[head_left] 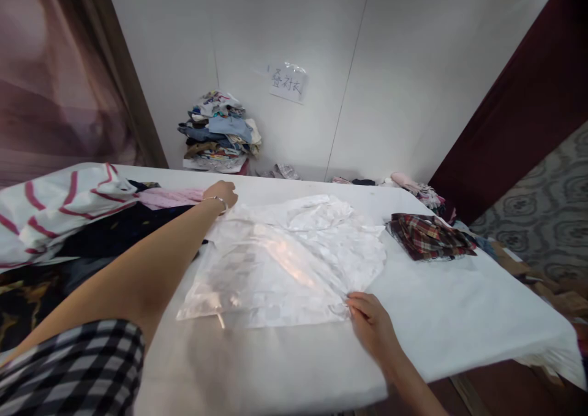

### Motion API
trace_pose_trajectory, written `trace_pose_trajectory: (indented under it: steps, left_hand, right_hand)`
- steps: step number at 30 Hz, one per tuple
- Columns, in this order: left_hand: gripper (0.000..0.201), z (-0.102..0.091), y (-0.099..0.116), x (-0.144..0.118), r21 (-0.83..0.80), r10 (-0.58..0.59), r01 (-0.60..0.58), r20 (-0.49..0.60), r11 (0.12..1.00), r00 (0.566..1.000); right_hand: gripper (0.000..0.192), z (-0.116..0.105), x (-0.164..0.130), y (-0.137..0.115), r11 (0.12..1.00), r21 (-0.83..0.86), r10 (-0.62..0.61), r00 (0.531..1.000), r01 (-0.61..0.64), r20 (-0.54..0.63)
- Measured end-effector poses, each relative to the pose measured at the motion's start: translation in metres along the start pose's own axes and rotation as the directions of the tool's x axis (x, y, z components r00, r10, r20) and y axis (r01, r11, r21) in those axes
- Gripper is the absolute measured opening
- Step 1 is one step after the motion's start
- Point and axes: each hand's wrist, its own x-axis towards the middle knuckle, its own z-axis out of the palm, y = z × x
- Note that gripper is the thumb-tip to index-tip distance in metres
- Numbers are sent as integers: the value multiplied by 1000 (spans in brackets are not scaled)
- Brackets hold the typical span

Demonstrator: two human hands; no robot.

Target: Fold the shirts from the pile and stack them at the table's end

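Head view: one desk (459,318), white-covered, fills the middle. On it, at the centre, lies one clear bag (257,275), flat, with one white garment (331,244) inside it; the garment's upper part bulges out of the bag toward 1 o'clock.

At 9 o'clock on the desk is one heap of clothes (59,220): a red-striped white piece on top, dark pieces beneath, one pink piece (168,196) at its far edge. At 3 o'clock of the bag lies one folded plaid cloth (429,235), apart from the bag. At 12 o'clock, beyond the desk against the wall, stands one stack of folded clothes (220,134); one paper label (288,84) is stuck on the wall at the stack's 2 o'clock.

Two hands show. The left hand (223,194), with a bracelet at the wrist, reaches to 11 o'clock of the bag; its grip is curled shut over the bag's far corner, beside the pink piece. The right hand (370,318) rests at 5 o'clock of the bag, grip nearly closed, fingertips pinching the bag's near right corner.
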Motion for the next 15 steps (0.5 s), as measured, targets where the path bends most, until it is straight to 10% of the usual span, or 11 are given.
trace_pose_trajectory:
  steps: [15]
  left_hand:
    - [31, 81, -47, -224, -202, 588, -563, 91, 801, 804]
  right_hand:
    - [39, -10, 1, -11, 965, -185, 163, 978, -186, -129]
